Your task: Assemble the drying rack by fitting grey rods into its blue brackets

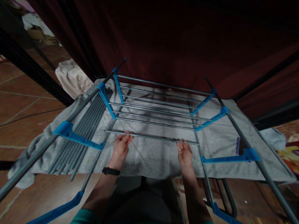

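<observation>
So the whole work surface is covered with a fuzzy grey blanket (149, 160), kinda rumpled and bunched up along the left of the frame. Can't really tell what's underneath it. Center-left there's a bunch of loose grey rods (92, 116) lying side by side, one poking past the near edge. A blue-and-grey rack (107, 102) spans the middle, its lower poles apparently on the cloth. Over at right, some purple-edged thing (238, 146), partly hidden.

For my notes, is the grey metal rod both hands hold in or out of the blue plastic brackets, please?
Out: the grey rod shows both ends, clear of the blue brackets.
</observation>
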A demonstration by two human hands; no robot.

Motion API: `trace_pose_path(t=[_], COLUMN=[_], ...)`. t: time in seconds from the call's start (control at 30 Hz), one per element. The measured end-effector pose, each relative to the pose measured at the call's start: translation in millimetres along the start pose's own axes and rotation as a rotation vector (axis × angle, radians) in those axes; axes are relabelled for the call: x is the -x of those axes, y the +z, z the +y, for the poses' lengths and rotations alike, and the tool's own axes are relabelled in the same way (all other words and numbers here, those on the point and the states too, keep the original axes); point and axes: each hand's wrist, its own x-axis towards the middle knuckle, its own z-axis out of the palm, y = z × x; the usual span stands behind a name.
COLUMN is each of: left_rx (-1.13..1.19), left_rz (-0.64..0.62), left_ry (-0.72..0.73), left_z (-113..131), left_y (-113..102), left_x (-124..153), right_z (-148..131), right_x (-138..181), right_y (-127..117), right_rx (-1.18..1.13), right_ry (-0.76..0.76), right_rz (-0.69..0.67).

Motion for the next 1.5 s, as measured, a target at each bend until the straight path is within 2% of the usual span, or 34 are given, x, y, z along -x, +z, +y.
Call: trace_pose_path(t=[0.23, 0.5, 0.67, 1.03, 1.5], left_rx=[0.004, -0.040, -0.038, 0.008, -0.009], left_rz=[0.007, 0.000, 0.043, 0.017, 0.029], left_ry=[-0.016, -0.080, -0.083, -0.033, -0.059], left_z=[2.7, 3.2, 1.9, 2.2, 3.4], left_y=[0.8, 12.2, 14.8, 9.5, 10.0], left_x=[0.2, 9.6, 10.3, 5.5, 3.1], right_z=[3.3, 2.0, 1.7, 3.4, 4.5], right_x=[-1.6, 0.2, 0.5, -0.2, -2.1], right_y=[-4.2, -7.0, -6.7, -0.1, -2.5], right_rx=[0.036, 0.060, 0.043, 0.008, 0.010], right_ry=[-0.019, -0.002, -0.007, -0.040, -0.039], right_rz=[-0.028, -0.102, -0.089, -0.034, -0.059])
